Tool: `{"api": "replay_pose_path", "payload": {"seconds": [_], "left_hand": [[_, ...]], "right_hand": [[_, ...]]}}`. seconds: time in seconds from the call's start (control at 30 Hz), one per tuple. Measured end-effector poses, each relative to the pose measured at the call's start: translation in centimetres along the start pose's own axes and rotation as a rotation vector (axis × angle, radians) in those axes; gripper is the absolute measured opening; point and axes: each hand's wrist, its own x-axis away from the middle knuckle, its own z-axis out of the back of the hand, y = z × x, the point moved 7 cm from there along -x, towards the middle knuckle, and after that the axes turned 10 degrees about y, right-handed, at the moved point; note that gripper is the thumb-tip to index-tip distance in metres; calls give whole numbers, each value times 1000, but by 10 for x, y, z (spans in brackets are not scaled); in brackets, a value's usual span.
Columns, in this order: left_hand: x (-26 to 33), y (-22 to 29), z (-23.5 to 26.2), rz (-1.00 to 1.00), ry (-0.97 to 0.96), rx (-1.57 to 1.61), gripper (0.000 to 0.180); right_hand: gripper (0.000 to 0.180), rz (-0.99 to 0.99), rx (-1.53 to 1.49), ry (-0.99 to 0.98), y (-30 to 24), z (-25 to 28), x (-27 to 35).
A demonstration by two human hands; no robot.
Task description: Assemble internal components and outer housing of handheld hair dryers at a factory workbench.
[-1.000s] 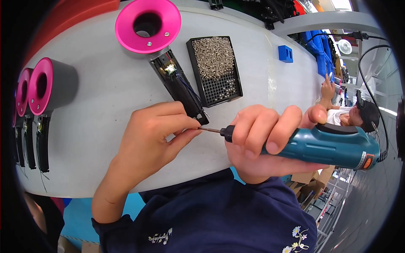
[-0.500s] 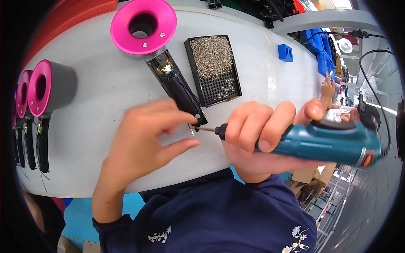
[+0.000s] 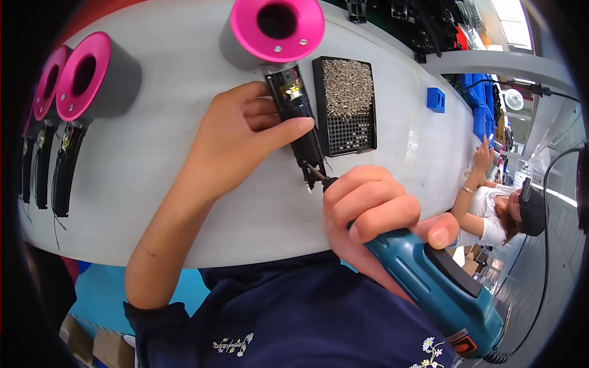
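A hair dryer with a pink ring face and grey head lies on the white table, its black handle pointing toward me with the inner electronics exposed. My left hand is wrapped round that handle, thumb on top and fingers on the left side. In my right hand is a teal electric screwdriver, gripped near its front with the thumb close to the black lever. The screwdriver's bit reaches the lower end of the handle, where short wires stick out. Whether a screw sits under the tip is too small to tell.
Right of the dryer stands a black screw tray heaped with small silver screws. Several similar dryers stand at the left. A small blue block sits farther right. Beyond the table's right side is another person. A cable trails from the screwdriver.
My left hand has moved from the handle's lower end up round its middle. The screwdriver has swung from nearly level to a steep diagonal, its rear lower. The whole view has shifted.
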Motion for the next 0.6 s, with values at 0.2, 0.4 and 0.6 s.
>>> {"api": "replay_pose_path", "payload": {"seconds": [0.2, 0.4, 0.6], "left_hand": [[-3, -11, -5, -43, 19, 84, 34], [-3, -8, -4, -109, 70, -24, 33], [0, -8, -1, -137, 60, -6, 31]], "right_hand": [[46, 48, 31, -73, 6, -3, 4], [40, 38, 93, -117, 10, -8, 10], [38, 80, 94, -208, 8, -12, 20]]}}
